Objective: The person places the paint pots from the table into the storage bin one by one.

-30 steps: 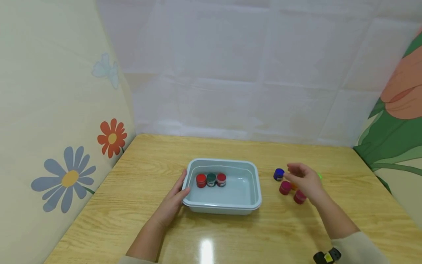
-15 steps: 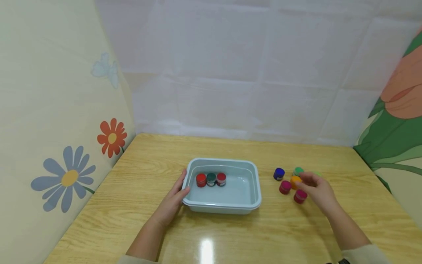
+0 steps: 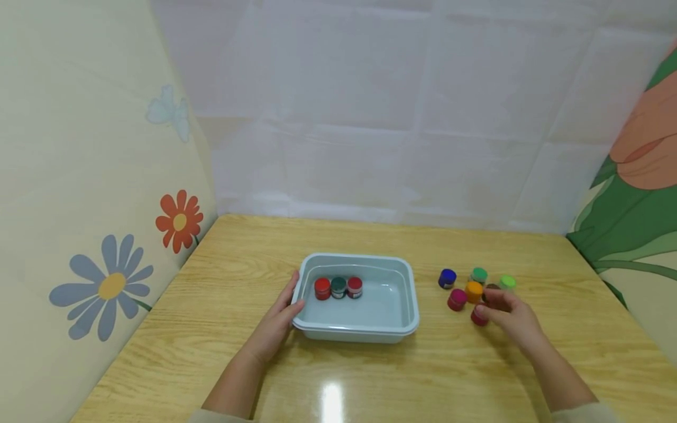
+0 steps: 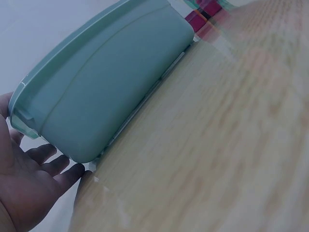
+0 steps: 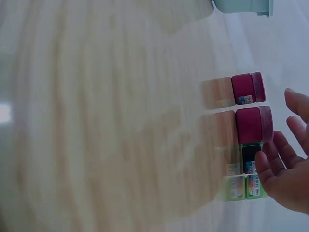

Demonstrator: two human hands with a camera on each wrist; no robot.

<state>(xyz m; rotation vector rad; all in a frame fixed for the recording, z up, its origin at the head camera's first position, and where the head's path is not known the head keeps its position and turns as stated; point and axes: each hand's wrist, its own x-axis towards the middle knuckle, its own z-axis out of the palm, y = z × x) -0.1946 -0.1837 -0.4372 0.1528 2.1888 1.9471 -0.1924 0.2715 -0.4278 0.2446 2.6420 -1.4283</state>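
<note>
My left hand (image 3: 277,323) grips the left end of a pale blue plastic basin (image 3: 411,311), thumb at the rim and fingers along the outer wall. Inside stand a bright red paint jar (image 3: 322,288), a dark green jar (image 3: 338,288) and a crimson jar (image 3: 355,287). Over a cluster of small jars to the right, my right hand (image 3: 513,320) has its fingers apart, thumb tip overlapping a dark red jar (image 3: 479,316). In the right wrist view, its fingers are beside that magenta-looking jar (image 5: 248,125) and a black jar (image 5: 251,157).
Around the right hand stand a magenta jar (image 3: 457,300), an orange jar (image 3: 473,292), a blue jar (image 3: 447,279), a green jar (image 3: 478,275) and a light green jar (image 3: 507,282). The wooden table (image 3: 254,247) meets a white cloth backdrop (image 3: 370,147).
My right hand has moved right and downward across the jar cluster, uncovering the green, orange and light green jars. My left hand and the basin have stayed put.
</note>
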